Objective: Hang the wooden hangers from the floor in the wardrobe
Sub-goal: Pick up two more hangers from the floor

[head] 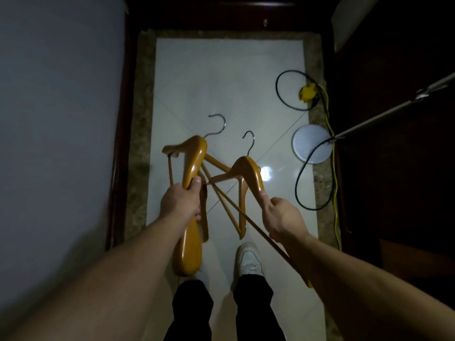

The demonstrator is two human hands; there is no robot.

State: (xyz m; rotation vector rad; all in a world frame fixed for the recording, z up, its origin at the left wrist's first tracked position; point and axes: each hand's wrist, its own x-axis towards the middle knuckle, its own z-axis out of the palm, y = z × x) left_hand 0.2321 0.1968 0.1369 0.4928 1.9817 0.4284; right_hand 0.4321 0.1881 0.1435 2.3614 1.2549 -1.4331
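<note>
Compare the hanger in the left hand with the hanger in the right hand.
The left hanger has its hook farther from the person than the right hanger does. The left hanger's broad arm runs on in plain sight below the left hand. The right hanger's arm vanishes behind the right hand. Both are amber wood with a metal hook, gripped and off the floor.

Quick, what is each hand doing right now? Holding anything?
Left hand: closed, gripping a wooden hanger by its arm.
Right hand: closed, gripping a second wooden hanger.
</note>
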